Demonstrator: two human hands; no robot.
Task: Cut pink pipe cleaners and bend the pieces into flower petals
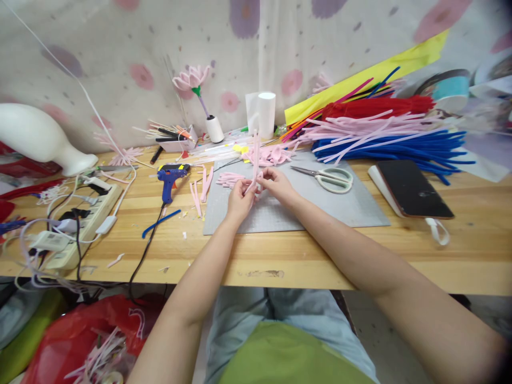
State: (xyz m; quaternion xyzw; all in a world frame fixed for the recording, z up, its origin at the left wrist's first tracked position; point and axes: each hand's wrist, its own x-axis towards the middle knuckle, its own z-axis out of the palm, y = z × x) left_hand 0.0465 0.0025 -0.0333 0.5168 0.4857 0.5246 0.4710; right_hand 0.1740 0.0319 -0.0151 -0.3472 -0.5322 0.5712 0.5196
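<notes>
A pink fuzzy piece is held upright over the grey mat, near the mat's left half. Its lower end is pinched between the closed fingers of the left hand, and the fingers of the right hand are drawn narrow around the same end; the exact grip is partly hidden by the fingertips. The mat is laid on the wooden table.

Just beside the left hand, a cluster of short pink strips is set on the mat, and behind both hands a heap of pink loops is seen. To the right of the hands, scissors are laid on the mat with their blades pointed leftward. To the left, off the mat, a blue glue gun and a bent blue stem are placed.

At the back, a pink flower is stood in a white holder. Blue stems, pink stems and red stems are piled at the right, behind a dark phone. At the far left, a power strip is crowded with plugs and cables.
</notes>
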